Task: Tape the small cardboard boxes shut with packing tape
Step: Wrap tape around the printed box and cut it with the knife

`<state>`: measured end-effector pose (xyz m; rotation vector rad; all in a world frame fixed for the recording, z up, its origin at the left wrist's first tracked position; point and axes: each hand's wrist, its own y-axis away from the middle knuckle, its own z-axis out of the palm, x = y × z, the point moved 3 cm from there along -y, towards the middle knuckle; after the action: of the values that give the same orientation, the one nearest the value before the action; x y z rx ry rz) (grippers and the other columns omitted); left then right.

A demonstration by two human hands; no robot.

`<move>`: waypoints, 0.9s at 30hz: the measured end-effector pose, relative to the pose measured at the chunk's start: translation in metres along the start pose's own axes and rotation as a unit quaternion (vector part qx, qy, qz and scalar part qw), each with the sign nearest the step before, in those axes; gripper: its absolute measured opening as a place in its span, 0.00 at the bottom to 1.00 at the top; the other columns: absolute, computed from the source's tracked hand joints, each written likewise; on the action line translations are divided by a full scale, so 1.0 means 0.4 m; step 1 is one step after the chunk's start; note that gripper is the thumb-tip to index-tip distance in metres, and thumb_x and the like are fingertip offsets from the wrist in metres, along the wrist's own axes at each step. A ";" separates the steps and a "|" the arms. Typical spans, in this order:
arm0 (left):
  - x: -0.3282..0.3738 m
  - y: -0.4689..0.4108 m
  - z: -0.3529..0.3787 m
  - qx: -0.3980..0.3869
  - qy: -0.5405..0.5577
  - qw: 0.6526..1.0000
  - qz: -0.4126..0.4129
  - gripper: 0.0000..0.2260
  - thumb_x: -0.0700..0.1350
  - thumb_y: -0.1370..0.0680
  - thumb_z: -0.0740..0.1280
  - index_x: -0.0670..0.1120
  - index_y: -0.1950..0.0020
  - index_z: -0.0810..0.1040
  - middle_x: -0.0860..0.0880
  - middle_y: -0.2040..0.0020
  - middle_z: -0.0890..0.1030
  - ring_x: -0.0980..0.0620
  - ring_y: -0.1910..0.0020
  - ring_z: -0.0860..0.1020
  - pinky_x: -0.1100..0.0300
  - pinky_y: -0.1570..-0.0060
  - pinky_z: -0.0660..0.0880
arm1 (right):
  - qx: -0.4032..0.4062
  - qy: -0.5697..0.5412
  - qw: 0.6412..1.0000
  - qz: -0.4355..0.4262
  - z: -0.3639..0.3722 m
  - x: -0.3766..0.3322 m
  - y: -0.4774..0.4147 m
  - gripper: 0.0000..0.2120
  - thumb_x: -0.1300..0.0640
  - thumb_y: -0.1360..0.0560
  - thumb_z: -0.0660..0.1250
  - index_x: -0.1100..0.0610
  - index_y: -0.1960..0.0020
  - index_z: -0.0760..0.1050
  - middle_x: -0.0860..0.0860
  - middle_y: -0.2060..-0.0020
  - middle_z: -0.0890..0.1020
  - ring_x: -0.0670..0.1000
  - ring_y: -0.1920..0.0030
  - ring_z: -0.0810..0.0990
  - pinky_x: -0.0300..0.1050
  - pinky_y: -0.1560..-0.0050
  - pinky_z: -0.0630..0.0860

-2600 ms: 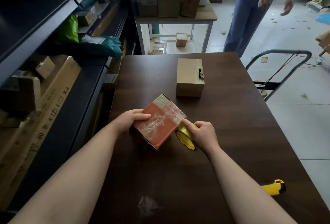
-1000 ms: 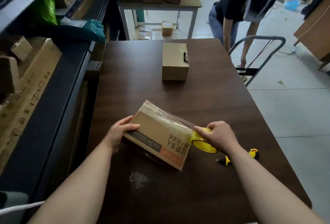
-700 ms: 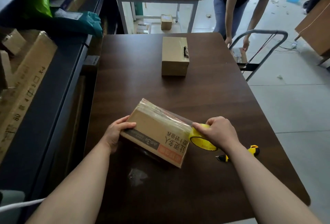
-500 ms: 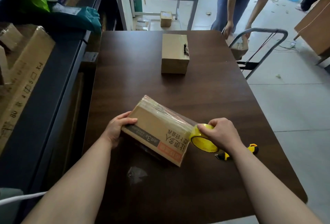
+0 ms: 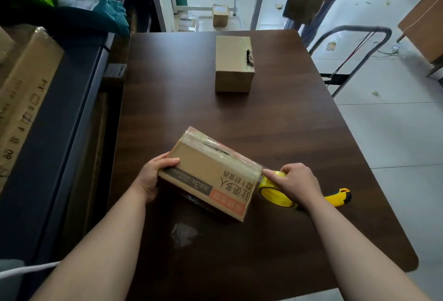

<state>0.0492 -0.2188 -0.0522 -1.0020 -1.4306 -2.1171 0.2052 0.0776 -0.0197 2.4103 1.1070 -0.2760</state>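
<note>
A small printed cardboard box [image 5: 211, 173] lies tilted on the dark wooden table [image 5: 275, 133], with clear tape along its upper edge. My left hand [image 5: 153, 176] grips the box's left end, thumb on top. My right hand [image 5: 294, 183] grips a yellow tape roll [image 5: 275, 193] pressed against the box's right end, index finger laid on the tape. A second plain cardboard box [image 5: 233, 63] stands farther back on the table.
A yellow utility knife [image 5: 338, 199] lies just right of my right hand. A scrap of clear tape [image 5: 183, 233] sits on the table near me. Shelving with boxes runs along the left. A trolley handle [image 5: 350, 44] and a person carrying a box [image 5: 303, 6] are at the back right.
The box was turned from its orange taped face to its brown printed side, and the tape roll stays at its right end. The person behind has lifted a box from the trolley.
</note>
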 end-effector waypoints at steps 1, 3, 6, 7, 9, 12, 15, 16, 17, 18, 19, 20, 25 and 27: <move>-0.001 -0.002 0.000 0.001 0.003 1.000 -0.004 0.23 0.44 0.32 0.70 0.43 0.38 0.78 0.43 0.58 0.82 0.49 0.65 0.82 0.63 0.70 0.77 | -0.004 -0.001 1.000 0.004 0.003 0.002 -0.002 0.25 0.30 0.30 0.64 0.53 0.59 0.80 0.48 0.63 0.80 0.51 0.58 0.77 0.44 0.61 0.70; -0.001 -0.002 0.003 0.002 0.007 1.000 -0.011 0.18 0.43 0.29 0.68 0.44 0.39 0.78 0.44 0.59 0.83 0.49 0.66 0.81 0.63 0.70 0.77 | -0.011 0.001 1.000 0.009 0.011 0.003 -0.006 0.23 0.30 0.29 0.64 0.51 0.61 0.78 0.48 0.64 0.79 0.51 0.59 0.78 0.44 0.62 0.70; -0.007 -0.008 -0.005 0.006 0.010 1.000 -0.018 0.16 0.42 0.27 0.66 0.44 0.39 0.78 0.44 0.59 0.83 0.49 0.65 0.81 0.63 0.69 0.78 | -0.013 0.008 1.000 0.008 0.023 0.001 -0.013 0.23 0.30 0.29 0.64 0.51 0.62 0.77 0.48 0.64 0.79 0.51 0.58 0.78 0.44 0.62 0.70; -0.008 -0.006 -0.007 0.005 0.012 1.000 -0.019 0.16 0.42 0.27 0.66 0.44 0.39 0.78 0.44 0.59 0.83 0.49 0.65 0.81 0.63 0.69 0.78 | -0.016 0.007 1.000 0.009 0.028 0.001 -0.015 0.23 0.31 0.29 0.64 0.51 0.62 0.77 0.47 0.65 0.79 0.51 0.58 0.78 0.44 0.62 0.70; -0.014 -0.010 -0.011 -0.002 0.011 1.000 -0.021 0.18 0.44 0.29 0.68 0.44 0.39 0.78 0.44 0.59 0.83 0.49 0.64 0.82 0.61 0.67 0.79 | -0.022 -0.006 1.000 0.014 0.035 0.002 -0.019 0.23 0.31 0.29 0.64 0.51 0.64 0.77 0.47 0.67 0.78 0.51 0.59 0.78 0.44 0.63 0.69; -0.016 -0.016 -0.015 0.002 0.005 0.999 -0.036 0.14 0.44 0.26 0.66 0.45 0.41 0.78 0.46 0.61 0.83 0.50 0.65 0.82 0.61 0.67 0.78 | -0.032 -0.039 0.999 0.018 0.047 0.001 -0.026 0.24 0.31 0.29 0.65 0.52 0.66 0.76 0.48 0.67 0.78 0.51 0.60 0.78 0.45 0.64 0.70; -0.003 -0.020 -0.030 0.038 -0.041 0.998 -0.030 0.18 0.45 0.27 0.69 0.44 0.38 0.78 0.46 0.56 0.84 0.50 0.59 0.82 0.60 0.62 0.77 | -0.042 -0.075 0.996 0.026 0.068 -0.005 -0.028 0.25 0.33 0.29 0.66 0.54 0.68 0.76 0.49 0.68 0.79 0.51 0.61 0.78 0.46 0.63 0.71; 0.003 -0.025 -0.036 0.054 -0.060 0.997 -0.020 0.19 0.44 0.27 0.70 0.45 0.35 0.77 0.46 0.53 0.83 0.49 0.55 0.81 0.60 0.59 0.76 | -0.044 -0.089 0.995 0.029 0.077 -0.007 -0.027 0.25 0.33 0.29 0.66 0.54 0.68 0.76 0.49 0.69 0.78 0.51 0.62 0.78 0.46 0.64 0.71; 0.014 -0.026 -0.036 0.068 -0.080 0.994 -0.005 0.20 0.42 0.26 0.70 0.45 0.34 0.76 0.46 0.48 0.82 0.49 0.52 0.80 0.60 0.57 0.74 | -0.047 -0.102 0.993 0.033 0.084 -0.007 -0.025 0.25 0.33 0.29 0.66 0.55 0.69 0.75 0.49 0.71 0.78 0.51 0.63 0.77 0.46 0.65 0.70; 0.027 -0.031 -0.034 0.089 -0.114 0.989 0.023 0.21 0.41 0.26 0.70 0.46 0.32 0.75 0.46 0.44 0.81 0.50 0.49 0.79 0.62 0.54 0.73 | -0.050 -0.112 0.992 0.036 0.090 -0.006 -0.023 0.26 0.34 0.29 0.66 0.56 0.70 0.74 0.49 0.72 0.76 0.51 0.65 0.76 0.46 0.66 0.69; 0.039 -0.039 -0.030 0.118 -0.169 0.977 0.059 0.22 0.40 0.25 0.69 0.47 0.30 0.73 0.47 0.39 0.78 0.51 0.44 0.76 0.62 0.49 0.73 | -0.053 -0.121 0.990 0.039 0.096 -0.006 -0.020 0.26 0.34 0.28 0.66 0.56 0.71 0.72 0.49 0.74 0.75 0.51 0.67 0.75 0.46 0.67 0.68; 0.052 -0.048 -0.020 0.153 -0.262 0.948 0.101 0.23 0.41 0.24 0.68 0.50 0.28 0.71 0.48 0.33 0.74 0.51 0.38 0.73 0.58 0.42 0.71 | -0.055 -0.130 0.989 0.039 0.102 -0.005 -0.016 0.27 0.35 0.28 0.67 0.56 0.72 0.71 0.49 0.75 0.73 0.51 0.68 0.73 0.47 0.67 0.67; 0.049 -0.074 0.153 0.145 -0.657 0.710 0.209 0.26 0.55 0.18 0.50 0.52 0.21 0.49 0.53 0.20 0.47 0.52 0.22 0.45 0.48 0.25 0.41 | -0.059 -0.168 0.983 0.038 0.126 -0.010 0.009 0.25 0.37 0.27 0.66 0.54 0.73 0.70 0.48 0.76 0.72 0.49 0.69 0.73 0.46 0.67 0.68; 0.025 -0.082 0.205 0.129 -0.691 0.681 0.206 0.28 0.57 0.18 0.46 0.49 0.21 0.42 0.52 0.21 0.41 0.52 0.23 0.38 0.49 0.26 0.35 | -0.061 -0.180 0.981 0.042 0.137 -0.007 0.015 0.26 0.37 0.26 0.66 0.54 0.73 0.70 0.48 0.76 0.72 0.49 0.70 0.73 0.46 0.67 0.68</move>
<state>0.0488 -0.1300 -0.0473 -2.6862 -1.6124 -0.5119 0.2084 0.0453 -0.0644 2.1808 0.8317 -0.5737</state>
